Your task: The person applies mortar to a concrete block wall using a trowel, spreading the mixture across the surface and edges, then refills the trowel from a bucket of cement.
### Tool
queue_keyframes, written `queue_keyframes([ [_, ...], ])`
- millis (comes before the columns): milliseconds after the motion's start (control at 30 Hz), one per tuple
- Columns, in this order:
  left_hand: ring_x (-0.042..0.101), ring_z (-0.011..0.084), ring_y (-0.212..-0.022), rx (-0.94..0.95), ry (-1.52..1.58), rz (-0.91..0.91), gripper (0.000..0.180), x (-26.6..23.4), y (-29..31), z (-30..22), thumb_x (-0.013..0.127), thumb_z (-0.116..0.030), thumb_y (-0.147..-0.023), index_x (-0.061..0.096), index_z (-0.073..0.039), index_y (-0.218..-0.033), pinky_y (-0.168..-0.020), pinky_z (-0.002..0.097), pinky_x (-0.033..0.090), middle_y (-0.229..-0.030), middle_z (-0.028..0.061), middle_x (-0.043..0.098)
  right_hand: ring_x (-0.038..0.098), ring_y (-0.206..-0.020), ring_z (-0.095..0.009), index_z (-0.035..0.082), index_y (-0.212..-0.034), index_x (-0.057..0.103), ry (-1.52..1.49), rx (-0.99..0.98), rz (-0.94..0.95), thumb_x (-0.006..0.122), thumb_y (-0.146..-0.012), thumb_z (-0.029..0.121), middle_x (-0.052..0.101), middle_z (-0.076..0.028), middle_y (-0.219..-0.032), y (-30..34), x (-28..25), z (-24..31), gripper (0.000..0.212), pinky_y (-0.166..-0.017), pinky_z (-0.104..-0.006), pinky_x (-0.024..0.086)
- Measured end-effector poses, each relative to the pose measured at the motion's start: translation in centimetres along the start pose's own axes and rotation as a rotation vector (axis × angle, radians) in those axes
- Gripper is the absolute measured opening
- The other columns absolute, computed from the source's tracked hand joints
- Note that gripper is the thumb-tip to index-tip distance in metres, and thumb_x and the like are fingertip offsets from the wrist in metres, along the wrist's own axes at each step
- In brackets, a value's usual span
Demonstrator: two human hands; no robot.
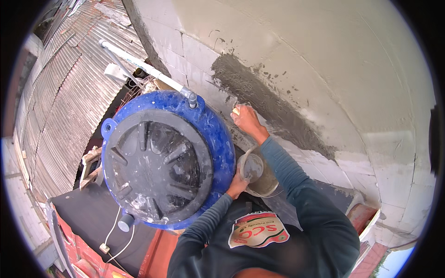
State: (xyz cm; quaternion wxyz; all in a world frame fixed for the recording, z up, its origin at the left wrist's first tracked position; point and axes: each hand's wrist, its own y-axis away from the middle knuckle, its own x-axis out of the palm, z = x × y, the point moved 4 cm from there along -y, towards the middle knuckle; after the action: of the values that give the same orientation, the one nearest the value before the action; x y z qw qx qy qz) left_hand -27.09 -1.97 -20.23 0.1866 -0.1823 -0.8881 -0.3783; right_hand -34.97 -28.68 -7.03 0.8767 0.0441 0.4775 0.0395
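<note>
My right hand [248, 119] is closed round the pale yellow handle of a trowel [236, 111] at the block wall. Its thin blade is seen nearly edge-on and is hard to make out. Beside it a band of wet grey mortar [266, 99] runs slanting down the wall to the right, with splatters around it. My left hand [238, 185] grips the side of a mortar-smeared bucket [268, 184], between the wall and a blue tank. Grey mix [252, 167] shows inside the bucket. The fingers on the bucket's far side are partly hidden.
The large blue tank [222, 143] with a black ribbed lid [157, 162] stands close at my left. A white pipe [143, 66] rises from its edge. Corrugated roofing [69, 102] lies beyond. A white cable [113, 227] crosses the dark sheet [88, 217] below. Smooth plaster [333, 55] covers the upper wall.
</note>
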Motion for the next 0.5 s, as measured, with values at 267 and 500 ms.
queue_keyframes([
  [267, 0.057, 0.0279, -0.125, 0.098, -0.02, -0.015, 0.089, -1.5, -0.1, 1.5, 0.053, 0.009, -0.083, 0.02, -0.012, -0.163, -0.088, 0.0359, 0.057, -0.146, 0.0151, 0.052, 0.07, -0.091, -0.046, -0.007, -0.11, 0.069, -0.312, 0.0, -0.186, 0.073, -0.088, 0.02, 0.071, -0.031, -0.096, 1.3, -9.5, 6.5, 0.035, -0.083, -0.0468, 0.055],
  [500, 0.062, 0.0287, -0.114, -0.073, -0.041, -0.005, 0.087, 0.2, 2.1, -3.9, 0.055, 0.007, -0.086, 0.018, -0.015, -0.162, -0.071, 0.037, 0.06, -0.141, 0.0167, 0.053, 0.063, -0.074, -0.023, -0.005, -0.112, 0.066, -0.435, -0.053, -0.077, 0.07, -0.096, 0.027, 0.065, -0.014, -0.084, 8.9, -15.2, 5.5, 0.036, -0.07, -0.0372, 0.051],
])
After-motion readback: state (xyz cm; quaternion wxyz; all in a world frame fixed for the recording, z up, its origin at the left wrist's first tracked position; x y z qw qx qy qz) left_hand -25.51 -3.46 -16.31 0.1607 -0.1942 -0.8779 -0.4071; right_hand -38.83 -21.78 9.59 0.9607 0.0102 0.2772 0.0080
